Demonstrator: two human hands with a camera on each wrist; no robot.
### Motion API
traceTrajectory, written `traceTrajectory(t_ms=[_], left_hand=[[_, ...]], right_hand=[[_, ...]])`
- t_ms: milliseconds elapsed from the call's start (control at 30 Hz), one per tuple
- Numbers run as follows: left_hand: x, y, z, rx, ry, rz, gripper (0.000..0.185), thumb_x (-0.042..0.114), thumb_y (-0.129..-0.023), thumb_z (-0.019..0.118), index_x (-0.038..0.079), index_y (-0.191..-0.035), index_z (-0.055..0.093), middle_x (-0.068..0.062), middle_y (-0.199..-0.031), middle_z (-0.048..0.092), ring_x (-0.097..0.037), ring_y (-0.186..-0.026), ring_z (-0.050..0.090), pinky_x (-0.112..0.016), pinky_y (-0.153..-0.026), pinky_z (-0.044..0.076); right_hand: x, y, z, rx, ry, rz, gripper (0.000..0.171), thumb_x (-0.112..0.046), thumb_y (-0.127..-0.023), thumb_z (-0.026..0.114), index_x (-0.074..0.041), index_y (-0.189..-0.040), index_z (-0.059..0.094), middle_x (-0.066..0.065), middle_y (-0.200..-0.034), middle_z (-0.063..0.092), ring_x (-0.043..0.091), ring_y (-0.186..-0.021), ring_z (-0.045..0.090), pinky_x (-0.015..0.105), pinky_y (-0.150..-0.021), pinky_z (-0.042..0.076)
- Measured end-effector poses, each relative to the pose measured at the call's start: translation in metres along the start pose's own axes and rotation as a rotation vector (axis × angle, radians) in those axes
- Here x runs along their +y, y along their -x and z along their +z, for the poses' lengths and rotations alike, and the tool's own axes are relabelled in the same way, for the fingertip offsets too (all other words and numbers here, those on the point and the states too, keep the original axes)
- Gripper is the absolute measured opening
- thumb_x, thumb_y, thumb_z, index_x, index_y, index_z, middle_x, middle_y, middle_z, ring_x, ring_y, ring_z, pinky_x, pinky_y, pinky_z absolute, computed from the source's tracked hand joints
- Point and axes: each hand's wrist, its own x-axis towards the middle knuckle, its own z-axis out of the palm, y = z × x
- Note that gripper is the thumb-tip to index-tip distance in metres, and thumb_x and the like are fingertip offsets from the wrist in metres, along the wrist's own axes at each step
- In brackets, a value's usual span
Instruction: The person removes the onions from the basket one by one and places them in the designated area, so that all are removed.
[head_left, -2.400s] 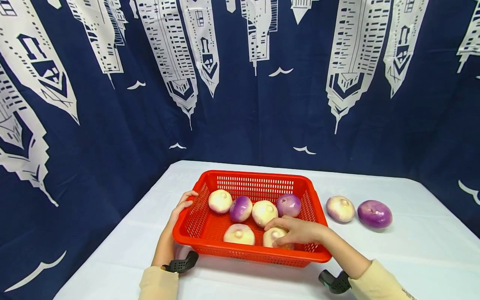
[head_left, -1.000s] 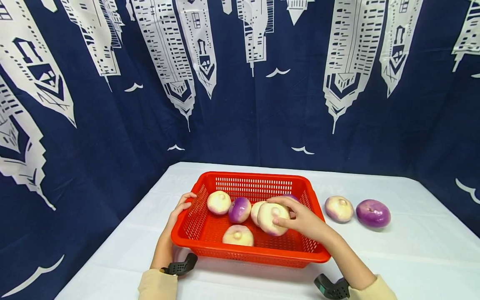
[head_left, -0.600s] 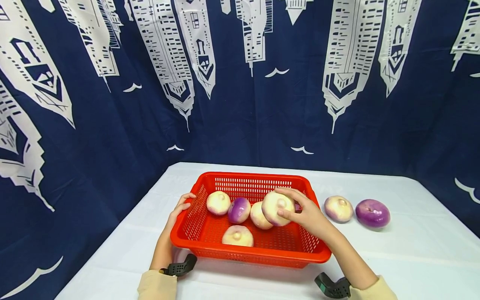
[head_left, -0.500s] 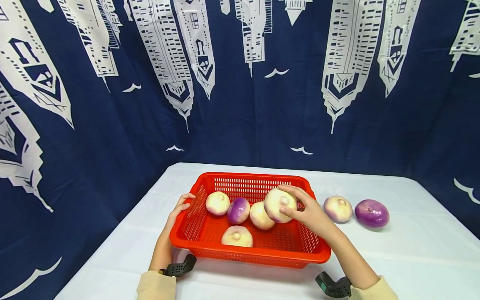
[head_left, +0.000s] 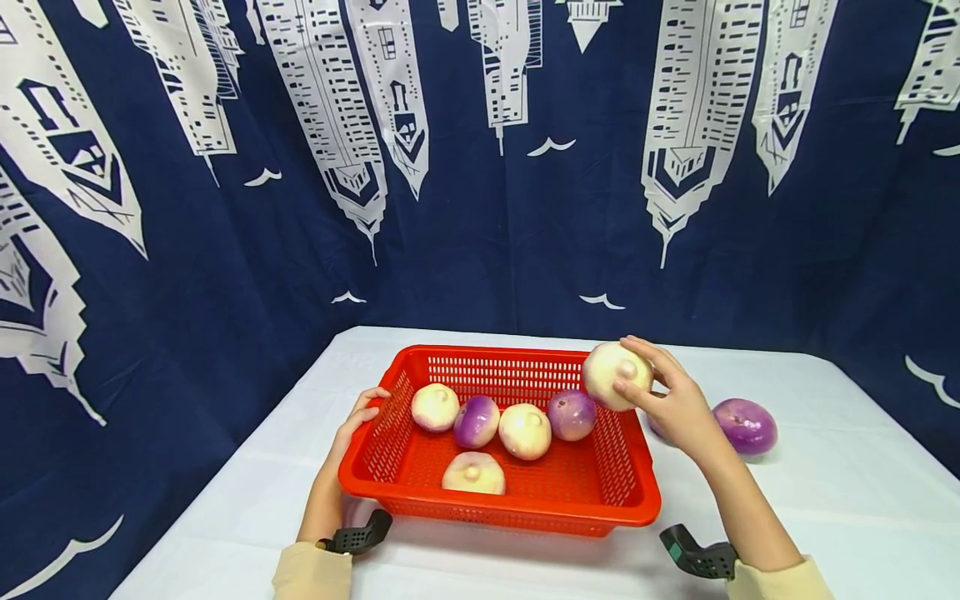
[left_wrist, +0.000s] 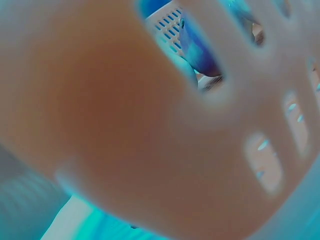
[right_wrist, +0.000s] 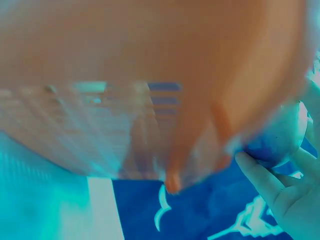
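Turnip (head_left: 613, 374), pale, round and smooth, is held by the right hand (head_left: 672, 403) with fingers curled round its sides above the far right corner of the red basket (head_left: 525, 508), and it looks firm, fairly light, a little slippery, so a wide grasp across its middle seems best, while the left hand (head_left: 356, 419) grips the basket's left rim

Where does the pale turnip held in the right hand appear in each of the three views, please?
Head: turnip gripped by the right hand, above the red basket's far right corner.
Left wrist: not in it.
Right wrist: turnip at right edge, blurred, fingers beneath.
Shared landmark: the red basket.
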Motion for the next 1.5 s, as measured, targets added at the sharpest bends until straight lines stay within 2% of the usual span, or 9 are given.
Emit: traceTrajectory(t_ms=[267,467,800,967,1033,1167,1233,1333,1500], left_hand=[[0.000,0.001,-0.001,0.004,-0.017,0.000,0.036,0.004,-0.092,0.015,0.022,-0.110,0.040,0.004,-0.108,0.044,-0.010,-0.094,0.048,-0.022,-0.081,0.044],[0.001,0.001,-0.001,-0.007,-0.013,0.006,0.036,0.004,-0.092,0.015,0.023,-0.109,0.040,0.003,-0.108,0.044,-0.010,-0.094,0.048,-0.022,-0.081,0.044],[0.002,0.001,0.000,-0.005,-0.013,0.004,0.036,0.004,-0.092,0.015,0.024,-0.109,0.041,0.003,-0.108,0.044,-0.010,-0.095,0.048,-0.022,-0.082,0.044],[0.001,0.000,-0.002,-0.016,-0.007,0.019,0.037,0.004,-0.091,0.015,0.023,-0.109,0.041,0.003,-0.108,0.044,-0.010,-0.095,0.047,-0.022,-0.082,0.044],[0.000,0.000,-0.003,-0.031,-0.004,0.032,0.038,0.003,-0.091,0.014,0.023,-0.109,0.041,0.004,-0.107,0.044,-0.009,-0.094,0.048,-0.021,-0.081,0.044],[0.000,0.000,-0.003,-0.040,-0.009,0.046,0.039,0.002,-0.092,0.013,0.023,-0.109,0.041,0.004,-0.108,0.044,-0.008,-0.094,0.048,-0.021,-0.081,0.044],[0.000,0.001,-0.001,-0.030,-0.011,0.034,0.038,0.003,-0.092,0.014,0.023,-0.109,0.041,0.004,-0.108,0.044,-0.009,-0.094,0.048,-0.021,-0.081,0.044],[0.002,0.002,0.000,-0.012,-0.012,0.001,0.036,0.005,-0.092,0.015,0.024,-0.109,0.040,0.003,-0.108,0.043,-0.010,-0.095,0.048,-0.022,-0.082,0.044],[0.002,0.002,0.002,0.010,-0.017,-0.012,0.035,0.005,-0.092,0.016,0.024,-0.108,0.040,0.002,-0.108,0.043,-0.011,-0.095,0.047,-0.022,-0.081,0.044]], right_hand=[[0.011,0.000,-0.024,0.100,0.079,0.008,0.053,-0.025,-0.085,0.061,-0.016,-0.134,0.043,0.013,-0.141,0.037,-0.005,-0.124,0.032,0.051,-0.099,0.033],[0.022,0.002,-0.046,0.123,0.033,0.089,0.057,-0.028,-0.088,0.057,-0.017,-0.139,0.035,0.019,-0.145,0.027,0.039,-0.133,0.022,0.064,-0.099,0.023],[0.046,0.010,-0.078,0.184,-0.014,0.278,0.058,-0.036,-0.090,0.050,-0.037,-0.142,0.023,0.017,-0.151,0.011,0.051,-0.128,0.024,0.069,-0.096,0.019],[0.061,0.016,-0.091,0.258,-0.006,0.327,0.057,-0.035,-0.090,0.049,-0.040,-0.141,0.022,0.009,-0.152,0.013,0.018,-0.128,0.037,0.052,-0.107,0.023],[0.065,0.019,-0.095,0.298,-0.018,0.343,0.057,-0.033,-0.090,0.050,-0.040,-0.140,0.023,0.004,-0.152,0.012,0.008,-0.126,0.037,0.032,-0.108,0.028],[0.078,0.022,-0.103,0.394,-0.055,0.411,0.059,-0.030,-0.089,0.052,-0.039,-0.140,0.025,-0.002,-0.152,0.011,0.003,-0.125,0.037,0.003,-0.086,0.035],[0.092,0.023,-0.108,0.450,-0.080,0.434,0.060,-0.030,-0.088,0.055,-0.039,-0.140,0.026,-0.003,-0.151,0.013,0.002,-0.122,0.040,0.002,-0.080,0.038],[0.109,0.025,-0.116,0.515,-0.112,0.490,0.060,-0.032,-0.087,0.056,-0.041,-0.138,0.027,-0.006,-0.150,0.014,0.006,-0.128,0.036,0.013,-0.095,0.037],[0.132,0.029,-0.128,0.675,-0.314,0.520,0.061,-0.021,-0.084,0.061,-0.037,-0.136,0.033,-0.014,-0.144,0.022,0.002,-0.122,0.039,0.009,-0.081,0.044]])
